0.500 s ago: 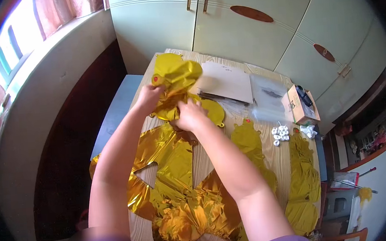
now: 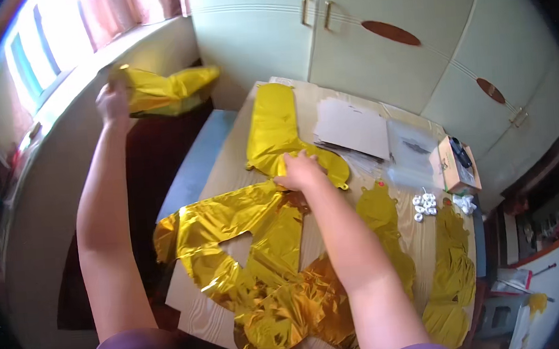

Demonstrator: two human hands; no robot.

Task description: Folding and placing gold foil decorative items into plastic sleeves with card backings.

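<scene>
Raised off the table at the far left, my left hand (image 2: 113, 103) is closed on a flat gold foil balloon (image 2: 171, 91), which trails to the right and is blurred by motion. My right hand (image 2: 302, 171) lies on a boot-shaped gold foil balloon (image 2: 272, 126) at the table's middle, fingers apart and pressed on its lower part. Just below that hand, a larger crumpled gold foil balloon (image 2: 277, 230) spreads toward me, its near end bunched up. Whether my right fingertips also touch this larger one, I cannot tell.
More flat gold balloons (image 2: 381, 219) (image 2: 450, 259) lie on the right of the wood-grain table (image 2: 202, 318). Behind them are a stack of white sheets (image 2: 351, 129), clear plastic bags (image 2: 412, 144), white ribbon rolls (image 2: 423, 206) and a small box (image 2: 456, 164). Pale cabinets (image 2: 384, 2) stand behind.
My left hand has swung up and left, carrying a gold balloon away from the pile. The boot-shaped balloon beneath is now uncovered. My right hand stays near the same spot, its fingers now spread.
</scene>
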